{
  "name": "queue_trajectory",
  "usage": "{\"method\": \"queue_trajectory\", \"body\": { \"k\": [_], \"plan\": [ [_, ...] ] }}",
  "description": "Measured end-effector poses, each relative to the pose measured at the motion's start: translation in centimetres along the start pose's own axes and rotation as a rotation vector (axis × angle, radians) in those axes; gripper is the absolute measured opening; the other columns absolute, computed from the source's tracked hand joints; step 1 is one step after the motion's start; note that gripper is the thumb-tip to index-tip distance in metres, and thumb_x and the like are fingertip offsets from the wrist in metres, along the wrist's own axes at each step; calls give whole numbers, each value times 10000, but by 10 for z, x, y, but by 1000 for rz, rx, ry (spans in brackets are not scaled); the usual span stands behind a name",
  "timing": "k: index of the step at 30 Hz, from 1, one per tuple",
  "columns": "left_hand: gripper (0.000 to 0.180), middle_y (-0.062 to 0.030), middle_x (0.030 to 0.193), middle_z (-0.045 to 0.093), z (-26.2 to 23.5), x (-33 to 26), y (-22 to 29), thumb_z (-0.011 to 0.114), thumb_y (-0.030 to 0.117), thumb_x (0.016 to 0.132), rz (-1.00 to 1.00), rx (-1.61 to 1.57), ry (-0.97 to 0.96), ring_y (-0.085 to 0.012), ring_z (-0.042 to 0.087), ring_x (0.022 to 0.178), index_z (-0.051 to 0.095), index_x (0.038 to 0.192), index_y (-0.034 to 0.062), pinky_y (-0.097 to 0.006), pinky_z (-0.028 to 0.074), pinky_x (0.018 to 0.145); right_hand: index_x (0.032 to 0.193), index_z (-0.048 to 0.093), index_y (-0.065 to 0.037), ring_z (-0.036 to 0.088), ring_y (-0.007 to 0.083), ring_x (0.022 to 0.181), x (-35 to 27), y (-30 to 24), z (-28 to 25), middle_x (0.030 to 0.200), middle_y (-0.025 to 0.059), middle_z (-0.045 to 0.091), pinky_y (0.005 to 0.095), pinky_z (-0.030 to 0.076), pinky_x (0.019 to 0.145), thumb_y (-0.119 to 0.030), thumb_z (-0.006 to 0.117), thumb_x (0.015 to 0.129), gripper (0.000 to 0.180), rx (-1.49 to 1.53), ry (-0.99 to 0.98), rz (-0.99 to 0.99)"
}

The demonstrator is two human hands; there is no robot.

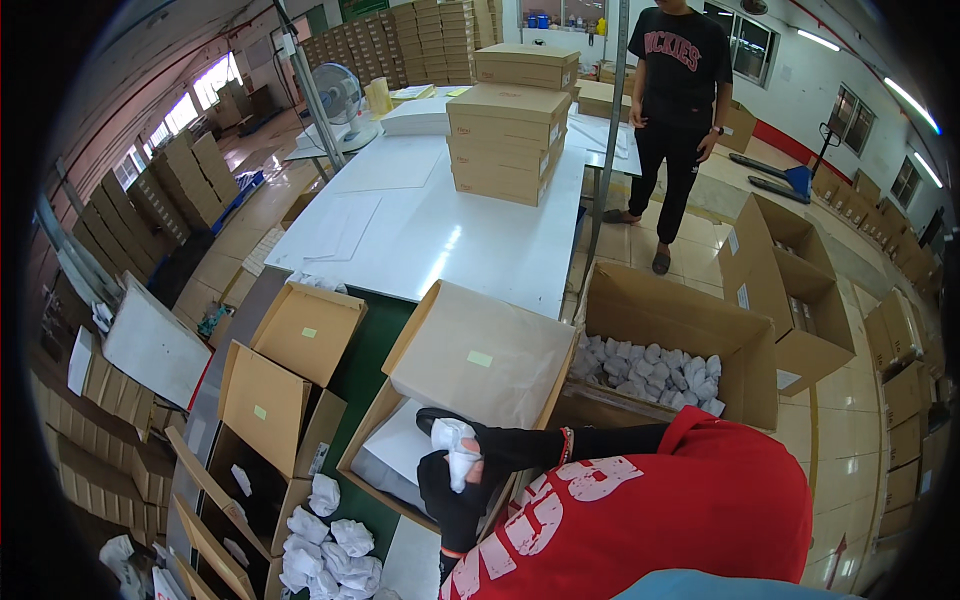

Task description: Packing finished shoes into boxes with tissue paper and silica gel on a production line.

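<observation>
Two black-gloved hands meet over an open shoebox (pixel 440 440) on the green table (pixel 375 370). The left hand (pixel 450 500) and right hand (pixel 470 432) close their grip together around a wad of white paper (pixel 455 445), apparently bunching it into stuffing. Just beyond the grip, the box's lid (pixel 485 350) stands propped open. More paper wads (pixel 330 545) lie to the lower left; a carton of wads (pixel 660 365) sits to the right.

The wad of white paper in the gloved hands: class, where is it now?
In the head view, low centre: the paper wad sits between both hands, over the open shoebox, left of the red sleeve.
</observation>
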State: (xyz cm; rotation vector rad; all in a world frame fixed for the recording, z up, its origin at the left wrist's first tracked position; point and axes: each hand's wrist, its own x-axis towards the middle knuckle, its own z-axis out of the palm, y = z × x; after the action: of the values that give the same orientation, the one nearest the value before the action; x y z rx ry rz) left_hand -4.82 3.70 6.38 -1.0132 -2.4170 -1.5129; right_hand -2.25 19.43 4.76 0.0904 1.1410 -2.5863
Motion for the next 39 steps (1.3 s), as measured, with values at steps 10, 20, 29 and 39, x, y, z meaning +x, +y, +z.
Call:
{"method": "queue_trajectory", "body": {
  "k": [10,20,29,39],
  "plan": [
    [448,-99,1133,561,8,9,0,650,161,854,-344,-489,27,-195,546,1029,515,1250,0,-299,416,900,1084,597,-42,583,130,861,36,45,-75,967,63,628,258,440,746,-248,633,876,295,-336,-132,-83],
    [555,-226,1092,612,45,29,-17,598,170,873,-10,68,62,-372,604,965,417,1357,-32,-397,485,831,1266,514,-79,548,191,1095,37,72,-75,1147,93,579,281,417,910,-395,617,882,508,-557,406,-51],
    [474,-135,1037,589,23,58,-165,695,8,673,-324,156,221,-275,612,958,500,1103,48,-357,480,856,1410,349,-52,272,365,1384,24,-17,-120,1457,206,338,586,168,1111,-437,612,839,738,-1792,523,-264],
    [533,-159,1181,544,53,66,-211,685,10,759,-398,128,196,-315,537,1116,469,1246,4,-377,412,971,1307,431,-24,344,390,1322,-10,-37,-207,1405,226,395,539,330,990,-313,616,822,594,-1846,955,-71]
  ]
}}
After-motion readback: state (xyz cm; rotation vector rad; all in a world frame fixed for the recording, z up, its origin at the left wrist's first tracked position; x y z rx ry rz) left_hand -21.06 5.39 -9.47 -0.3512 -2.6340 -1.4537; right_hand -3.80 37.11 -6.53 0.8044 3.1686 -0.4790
